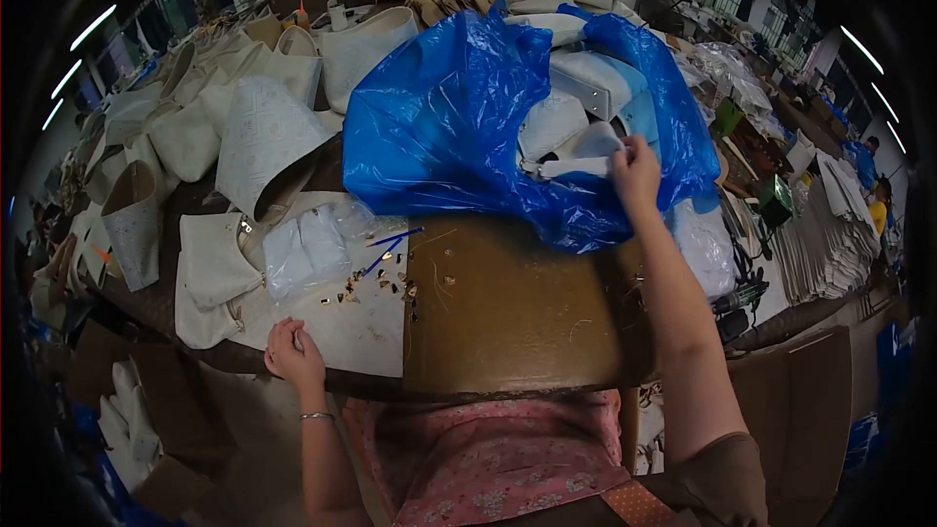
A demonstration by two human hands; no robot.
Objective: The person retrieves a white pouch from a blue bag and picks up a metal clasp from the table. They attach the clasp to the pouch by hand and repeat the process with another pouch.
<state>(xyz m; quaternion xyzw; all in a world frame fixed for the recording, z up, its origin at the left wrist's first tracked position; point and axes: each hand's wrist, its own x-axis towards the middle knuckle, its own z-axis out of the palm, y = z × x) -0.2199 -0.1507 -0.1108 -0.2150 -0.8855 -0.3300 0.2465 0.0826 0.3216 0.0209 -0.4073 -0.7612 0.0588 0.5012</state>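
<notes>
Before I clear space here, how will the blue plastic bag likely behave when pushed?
The blue bag will probably fold and crumple, its film being creased all over. Its glossy shine suggests it may feel slippery. The pale pieces in its open mouth might slide out if tipped.

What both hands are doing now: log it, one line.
right hand: grip on pale strip, at mouth of blue bag | left hand: loosely curled near front edge of table, nothing visibly held

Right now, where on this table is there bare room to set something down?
The brown surface is mostly bare, bordered by the blue bag beyond and the white sheet at left. Pale bags crowd the far left.
</notes>
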